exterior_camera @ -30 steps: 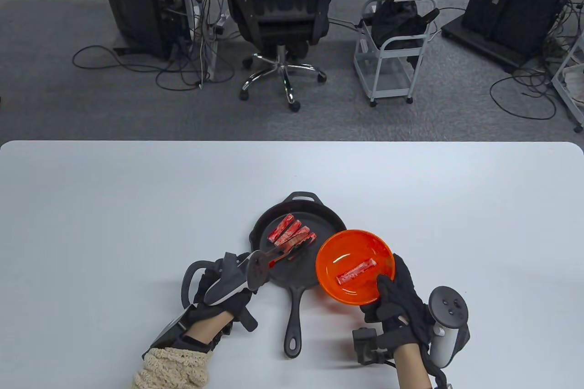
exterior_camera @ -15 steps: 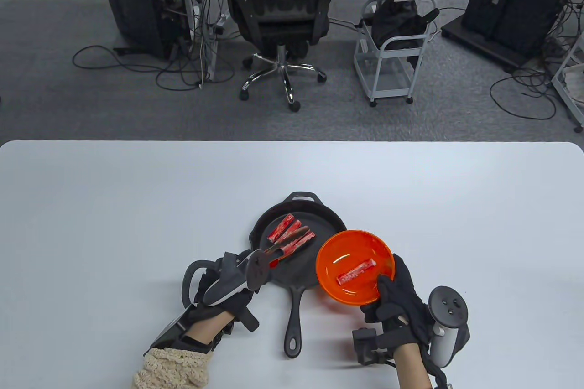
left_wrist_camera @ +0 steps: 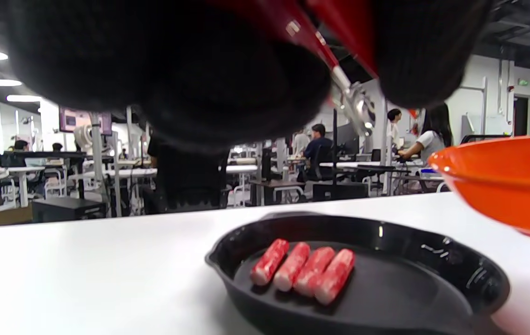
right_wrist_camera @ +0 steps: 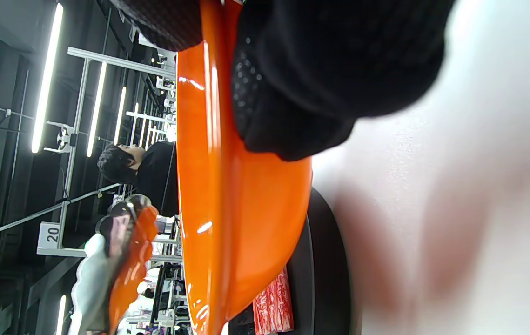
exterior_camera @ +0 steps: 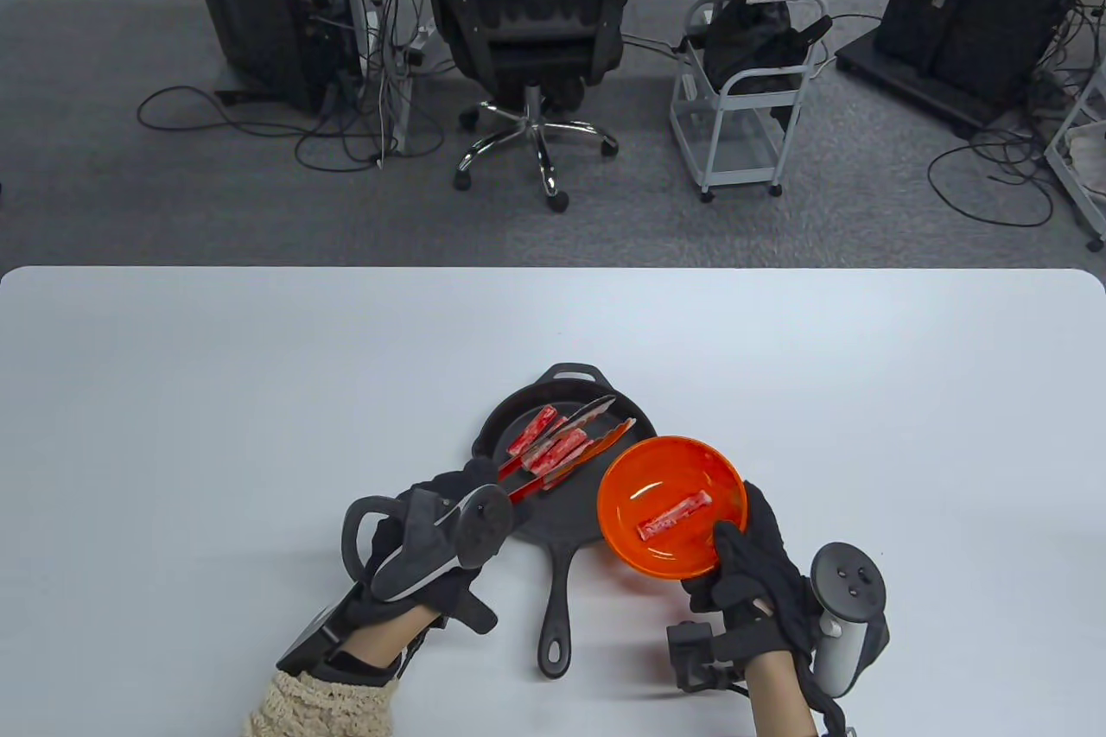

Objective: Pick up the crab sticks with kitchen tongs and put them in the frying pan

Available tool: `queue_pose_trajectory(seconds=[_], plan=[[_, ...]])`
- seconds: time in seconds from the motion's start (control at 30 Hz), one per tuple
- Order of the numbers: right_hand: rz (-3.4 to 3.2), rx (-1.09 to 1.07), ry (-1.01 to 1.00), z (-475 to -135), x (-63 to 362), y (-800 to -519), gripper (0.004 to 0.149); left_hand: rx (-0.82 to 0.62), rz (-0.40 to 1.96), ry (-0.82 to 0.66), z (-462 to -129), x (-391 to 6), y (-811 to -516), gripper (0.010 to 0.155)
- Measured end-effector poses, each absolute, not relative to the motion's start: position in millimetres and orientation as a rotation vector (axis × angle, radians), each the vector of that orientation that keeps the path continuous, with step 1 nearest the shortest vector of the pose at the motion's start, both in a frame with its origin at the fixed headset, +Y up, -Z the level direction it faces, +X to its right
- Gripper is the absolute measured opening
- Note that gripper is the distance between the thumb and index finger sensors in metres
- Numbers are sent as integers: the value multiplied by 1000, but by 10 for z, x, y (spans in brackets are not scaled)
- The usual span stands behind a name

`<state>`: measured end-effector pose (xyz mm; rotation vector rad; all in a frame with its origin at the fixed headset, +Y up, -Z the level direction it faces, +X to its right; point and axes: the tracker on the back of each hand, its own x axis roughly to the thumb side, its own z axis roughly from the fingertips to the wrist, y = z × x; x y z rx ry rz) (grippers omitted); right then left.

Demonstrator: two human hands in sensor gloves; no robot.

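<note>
The left hand point(exterior_camera: 432, 530) has its fingers curled round the red handles of the tongs point(exterior_camera: 570, 447), whose two arms stand apart and empty above the frying pan point(exterior_camera: 635, 424) at the centre of the table view. The right hand point(exterior_camera: 752, 573), lower right, grips the near rim of the orange bowl point(exterior_camera: 622, 482) with thumb inside and fingers beneath, holding it lifted and overlapping the pan's right edge.

Four crab sticks point(exterior_camera: 553, 445) lie side by side in the pan; one last crab stick point(exterior_camera: 674, 516) lies across the middle of the bowl. It looks light, soft and slightly slick, so it probably wants a gentle squeeze across its middle; a hard pinch could crush or split it, and a hold near one end might let it swing or slide out on the glossy bowl.

The left wrist view shows the four sticks touching each other on the pan floor and the tongs clear above them, which the overhead view leaves unclear. Only the table view shows the stick inside the bowl; the right wrist view shows just the bowl's underside and rim under the gloved fingers point(right_wrist_camera: 292, 93).
</note>
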<state>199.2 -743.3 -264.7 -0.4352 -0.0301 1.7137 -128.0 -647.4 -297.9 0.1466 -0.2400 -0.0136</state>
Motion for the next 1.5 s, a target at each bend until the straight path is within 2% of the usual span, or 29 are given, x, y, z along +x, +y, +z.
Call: queue_pose_trajectory(seconds=[0.27,0.6,1.07,1.5], plan=[[1716,-431,-25,-2650,1983,-7434,63,133,43,-301,-2881,-1208,-6422,79],[1721,-427,-16,-2647,1975,-7440,63,5,61,-406,-2819,-971,-6635,78],[1733,-419,-22,-2650,1969,-7434,63,-31,14,-438,-2783,-853,-6767,79],[1753,-416,-7,-2655,1946,-7447,63,-1,-25,-427,-2762,-841,-6772,74]])
